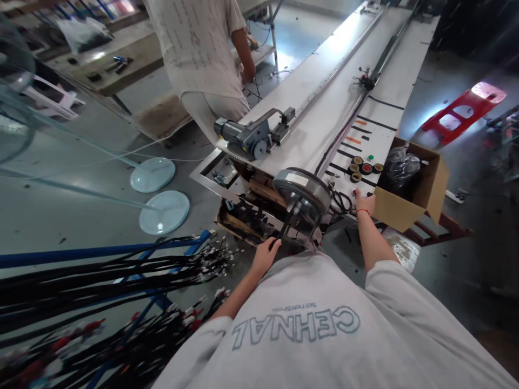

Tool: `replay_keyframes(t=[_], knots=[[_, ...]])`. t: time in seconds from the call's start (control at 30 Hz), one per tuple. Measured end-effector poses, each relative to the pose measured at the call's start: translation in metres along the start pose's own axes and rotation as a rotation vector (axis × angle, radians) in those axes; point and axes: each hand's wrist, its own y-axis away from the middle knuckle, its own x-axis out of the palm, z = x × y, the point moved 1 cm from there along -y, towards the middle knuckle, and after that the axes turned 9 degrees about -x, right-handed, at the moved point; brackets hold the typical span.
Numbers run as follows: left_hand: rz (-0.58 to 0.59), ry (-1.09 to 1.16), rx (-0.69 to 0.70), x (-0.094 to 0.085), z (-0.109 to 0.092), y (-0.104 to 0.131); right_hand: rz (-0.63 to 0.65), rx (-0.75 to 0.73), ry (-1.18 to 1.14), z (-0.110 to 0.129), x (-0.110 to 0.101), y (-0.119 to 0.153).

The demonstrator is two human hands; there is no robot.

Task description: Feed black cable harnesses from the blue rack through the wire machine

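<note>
Black cable (287,223), thin and smooth, runs from the round, dark drum (319,192) at the white table's (310,141) near end into the closed left hand (267,254). Well apart, the right hand (365,203) meets the table beside ring-shaped tape rolls (357,177); I cannot tell whether its 5 fingers grip anything.

The left hand (266,254) grips a black cable (286,223) beside a round drum (304,186); the right hand (365,203) touches the white table (312,138) near tape rolls (366,168).
</note>
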Motion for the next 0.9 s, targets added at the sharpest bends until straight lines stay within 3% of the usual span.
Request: replay_keyframes(t=[0.3, 0.43, 0.53, 0.7, 0.8, 0.9], knots=[[-0.130, 0.092, 0.033, 0.020, -0.028, -0.033, -0.022, -0.014, 0.030, 0.000, 0.000, 0.001], [0.026, 0.289, -0.106, 0.036, -0.028, -0.041, -0.013, -0.013, 0.046, -0.001, 0.003, -0.001], [0.101, 0.422, -0.211, 0.038, -0.028, -0.044, -0.024, -0.003, 0.041, -0.003, 0.005, -0.003], [0.105, 0.442, -0.117, 0.028, -0.035, -0.041, -0.037, -0.020, 0.027, -0.003, 0.005, -0.003], [0.211, 0.338, -0.083, 0.029, -0.025, -0.037, -0.029, -0.025, 0.022, -0.001, 0.002, -0.001], [0.327, 0.162, -0.095, 0.033, 0.009, -0.031, -0.022, -0.011, 0.021, 0.002, -0.001, 0.000]])
